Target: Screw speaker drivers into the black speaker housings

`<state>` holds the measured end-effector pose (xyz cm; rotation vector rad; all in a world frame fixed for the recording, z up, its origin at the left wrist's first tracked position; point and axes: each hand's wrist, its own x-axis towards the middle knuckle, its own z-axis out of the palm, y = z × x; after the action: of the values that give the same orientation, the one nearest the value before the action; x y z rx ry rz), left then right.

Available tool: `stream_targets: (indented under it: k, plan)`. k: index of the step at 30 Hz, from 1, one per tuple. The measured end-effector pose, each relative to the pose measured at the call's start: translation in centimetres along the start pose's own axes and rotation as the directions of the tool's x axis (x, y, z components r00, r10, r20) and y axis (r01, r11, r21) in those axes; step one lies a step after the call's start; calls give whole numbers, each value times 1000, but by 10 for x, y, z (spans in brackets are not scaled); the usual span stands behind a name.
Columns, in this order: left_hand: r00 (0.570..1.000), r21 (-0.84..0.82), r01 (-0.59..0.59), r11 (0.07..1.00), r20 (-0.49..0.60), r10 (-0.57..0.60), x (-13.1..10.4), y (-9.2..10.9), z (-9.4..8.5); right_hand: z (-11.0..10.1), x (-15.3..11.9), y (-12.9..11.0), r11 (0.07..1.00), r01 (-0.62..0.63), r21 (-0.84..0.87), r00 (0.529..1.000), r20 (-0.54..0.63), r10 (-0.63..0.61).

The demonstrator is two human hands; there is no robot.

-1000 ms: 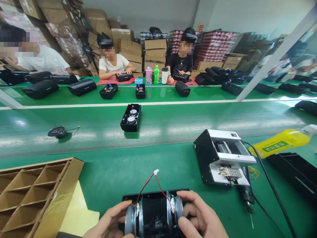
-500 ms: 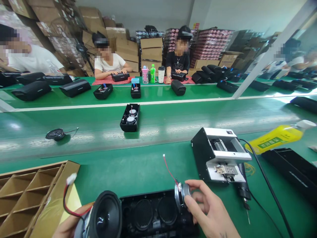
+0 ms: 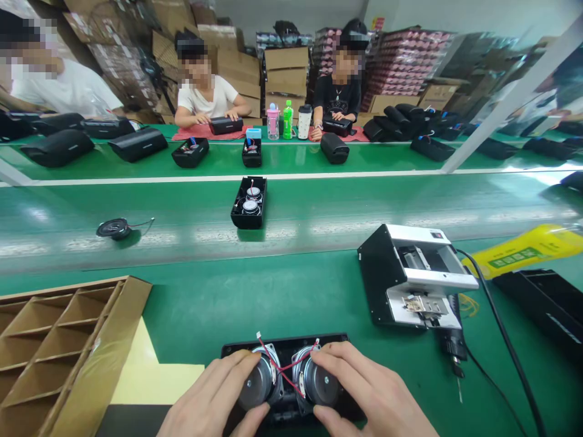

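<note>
A black speaker housing (image 3: 291,341) lies at the bottom centre of the head view, with two round speakers side by side in it. My left hand (image 3: 214,391) grips the left speaker (image 3: 255,383) by its sides. The right speaker (image 3: 321,382) is between the thumb and fingers of my right hand (image 3: 364,388). Both speakers show their metal backs. Their red wires (image 3: 286,368) cross between them, with white plugs at the ends. My hands cover the ends of the housing.
A divided cardboard box (image 3: 132,303) stands at the left. On the right are a black and white machine (image 3: 414,279), an electric screwdriver (image 3: 453,346), a cable and a yellow bottle (image 3: 523,250). A loose speaker (image 3: 113,228) and an open housing (image 3: 249,203) lie farther back. People sit opposite.
Both speakers are now down in the housing, backs up. My left hand has moved right and turned its speaker over; my right hand has lowered its own. The view has shifted slightly.
</note>
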<state>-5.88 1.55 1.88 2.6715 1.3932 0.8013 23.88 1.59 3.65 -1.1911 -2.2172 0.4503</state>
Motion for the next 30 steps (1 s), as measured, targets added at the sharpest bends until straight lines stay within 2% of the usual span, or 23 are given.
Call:
stream_targets:
  k: [3,7,14,21,30]
  plan:
    - [996,73,-87,994,42,84,9,3,3,9,-1,-1,987,55,-153,998,-10,-57]
    - [987,149,-115,982,128,96,17,9,10,20,2,-4,964,20,-264,1000,-13,-25]
    - [965,134,-130,983,244,94,19,9,17,31,4,-2,949,-38,-313,999,-7,37]
    - [948,67,-92,994,311,67,14,5,13,21,5,-4,941,-58,-334,991,96,95]
    - [938,54,-149,987,325,124,17,4,12,19,21,-12,873,72,-482,980,199,29]
